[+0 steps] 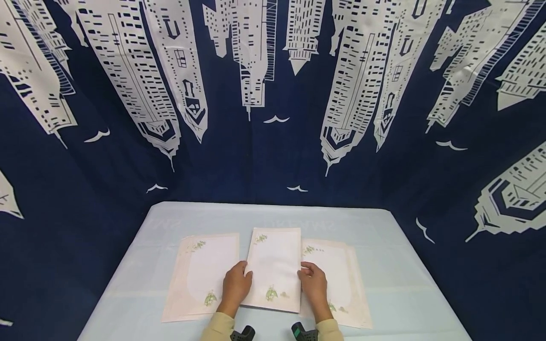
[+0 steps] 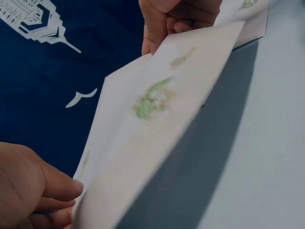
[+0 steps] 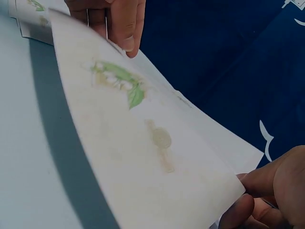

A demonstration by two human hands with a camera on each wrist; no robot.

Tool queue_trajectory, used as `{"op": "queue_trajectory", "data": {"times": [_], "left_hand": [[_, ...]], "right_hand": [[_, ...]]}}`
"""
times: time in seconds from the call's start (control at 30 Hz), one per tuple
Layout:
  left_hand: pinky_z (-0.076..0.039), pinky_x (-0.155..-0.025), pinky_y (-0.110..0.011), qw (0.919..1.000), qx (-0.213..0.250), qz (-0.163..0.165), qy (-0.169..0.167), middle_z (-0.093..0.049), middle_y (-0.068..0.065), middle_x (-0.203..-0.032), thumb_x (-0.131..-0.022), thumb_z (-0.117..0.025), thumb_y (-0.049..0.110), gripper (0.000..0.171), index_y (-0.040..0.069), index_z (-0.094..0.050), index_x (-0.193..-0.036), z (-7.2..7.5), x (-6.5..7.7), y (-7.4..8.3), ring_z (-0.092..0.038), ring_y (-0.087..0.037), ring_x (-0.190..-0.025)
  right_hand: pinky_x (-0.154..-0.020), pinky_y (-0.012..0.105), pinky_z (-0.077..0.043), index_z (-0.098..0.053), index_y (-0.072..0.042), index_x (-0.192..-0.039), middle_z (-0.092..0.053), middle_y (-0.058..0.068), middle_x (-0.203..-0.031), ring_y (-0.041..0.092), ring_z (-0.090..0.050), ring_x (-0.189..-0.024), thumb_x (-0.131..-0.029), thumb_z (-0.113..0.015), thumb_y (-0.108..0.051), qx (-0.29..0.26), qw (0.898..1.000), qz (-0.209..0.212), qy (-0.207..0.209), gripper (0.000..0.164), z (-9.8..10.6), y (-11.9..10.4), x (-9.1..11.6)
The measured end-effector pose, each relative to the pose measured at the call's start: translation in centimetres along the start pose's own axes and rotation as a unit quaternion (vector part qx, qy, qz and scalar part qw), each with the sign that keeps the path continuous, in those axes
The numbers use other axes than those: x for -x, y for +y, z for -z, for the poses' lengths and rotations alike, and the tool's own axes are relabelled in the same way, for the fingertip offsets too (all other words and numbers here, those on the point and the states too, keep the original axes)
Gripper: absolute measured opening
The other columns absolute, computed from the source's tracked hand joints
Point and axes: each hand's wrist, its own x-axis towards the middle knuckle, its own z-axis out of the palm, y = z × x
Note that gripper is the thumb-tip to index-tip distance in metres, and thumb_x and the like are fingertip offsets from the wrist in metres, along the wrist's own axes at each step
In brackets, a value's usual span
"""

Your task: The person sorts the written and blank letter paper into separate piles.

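Observation:
Between the two hands is a stack of pale pink stationery paper point(image 1: 274, 265) with green floral prints near its corners. My left hand point(image 1: 236, 285) grips its left edge, thumb on top. The right hand point(image 1: 313, 285) pinches the opposite edge. Both wrist views show the paper point(image 2: 157, 109) raised, with a dark shadow on the table below its near edge. In the right wrist view the paper point(image 3: 128, 129) bows slightly between the left fingers point(image 3: 125, 33) and the right fingers point(image 3: 259, 183).
More printed sheets point(image 1: 200, 279) lie fanned at the left, and another pile point(image 1: 337, 284) at the right, partly behind the right hand. They rest on a white-covered table point(image 1: 396, 284). A dark blue curtain point(image 1: 239, 156) with white building prints hangs beyond the far edge.

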Motion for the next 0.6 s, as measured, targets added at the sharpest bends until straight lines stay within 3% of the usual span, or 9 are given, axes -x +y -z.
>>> {"op": "queue_trajectory", "data": {"times": [0.33,0.6], "left_hand": [[-0.054,-0.064,-0.047,0.9972,0.004,0.003,0.075,-0.071,-0.015,-0.084,-0.079,-0.073,-0.005,0.031,-0.008,-0.071,-0.110,1.5,0.1,-1.0,-0.068,-0.030,-0.075],[-0.052,-0.063,-0.044,0.9956,0.008,0.024,0.090,-0.069,-0.009,-0.080,-0.081,-0.071,-0.005,0.030,-0.008,-0.071,-0.111,4.1,0.2,-2.5,-0.064,-0.025,-0.070]], "right_hand": [[-0.058,0.026,-0.051,-0.071,0.003,-0.112,-0.072,0.007,-0.089,0.015,-0.064,-0.071,-0.087,-0.070,-0.003,0.026,0.999,0.031,-0.019,0.026,-1.1,-1.0,0.4],[-0.049,0.026,-0.051,-0.070,0.005,-0.113,-0.071,0.007,-0.086,0.016,-0.062,-0.056,-0.086,-0.067,0.000,0.010,0.998,0.046,-0.051,0.027,-3.5,-2.1,1.0]]}}
